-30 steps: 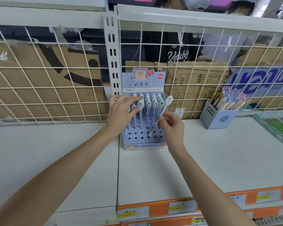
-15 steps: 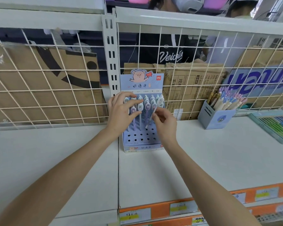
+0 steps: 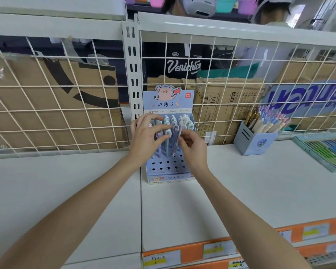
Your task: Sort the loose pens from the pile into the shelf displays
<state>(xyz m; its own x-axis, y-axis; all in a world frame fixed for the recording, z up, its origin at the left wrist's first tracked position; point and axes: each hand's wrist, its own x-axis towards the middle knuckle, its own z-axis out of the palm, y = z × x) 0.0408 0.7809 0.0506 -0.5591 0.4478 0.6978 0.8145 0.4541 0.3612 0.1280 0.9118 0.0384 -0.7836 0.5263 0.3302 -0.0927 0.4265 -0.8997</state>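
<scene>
Pinching pen (image 3: 179,133) | right hand (image 3: 192,148) | left hand (image 3: 145,140) steadying display (image 3: 169,171) (blue)

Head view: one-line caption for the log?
Both hands, left hand and right hand, slot a pen into the pig-themed pen display on the shelf.

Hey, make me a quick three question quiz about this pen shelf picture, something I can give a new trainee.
1. True or false: the pig display box has empty holes in its front rows.
2. Which hand pinches the pen going into the box? A. left hand B. right hand
3. Fill in: the grey pen holder stands to the ___ of the pig display box.

Key
1. True; the pens fill the back rows only.
2. B; the left hand rests on the standing pens.
3. Right, beside the flat tray of coloured pens.
</scene>
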